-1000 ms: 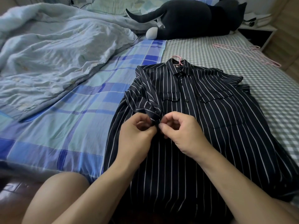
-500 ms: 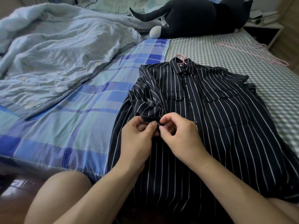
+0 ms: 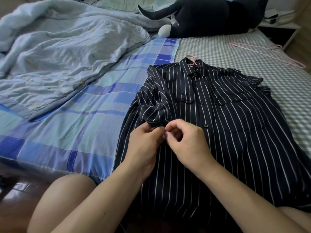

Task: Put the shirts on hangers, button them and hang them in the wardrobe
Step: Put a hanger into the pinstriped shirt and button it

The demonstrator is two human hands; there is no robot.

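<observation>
A black shirt with white stripes (image 3: 227,132) lies flat on the bed, front up, with its placket buttoned down to mid-chest. A pink hanger hook (image 3: 191,58) sticks out of its collar. The shirt's left sleeve is folded across the chest, and its cuff (image 3: 156,121) ends between my hands. My left hand (image 3: 144,145) pinches the cuff edge with curled fingers. My right hand (image 3: 186,142) pinches the same cuff from the other side, thumb and forefinger touching it. The cuff button is hidden by my fingers.
Spare pink hangers (image 3: 269,52) lie on the checked sheet (image 3: 218,46) at the back right. A crumpled pale blue duvet (image 3: 58,56) covers the left of the bed. A black plush cat (image 3: 210,15) lies at the head. My knee (image 3: 67,199) is at the bed's edge.
Both hands stay pinched together on the sleeve cuff, with small finger shifts only. The camera has drifted slightly, so the shirt sits a little further right in view.
</observation>
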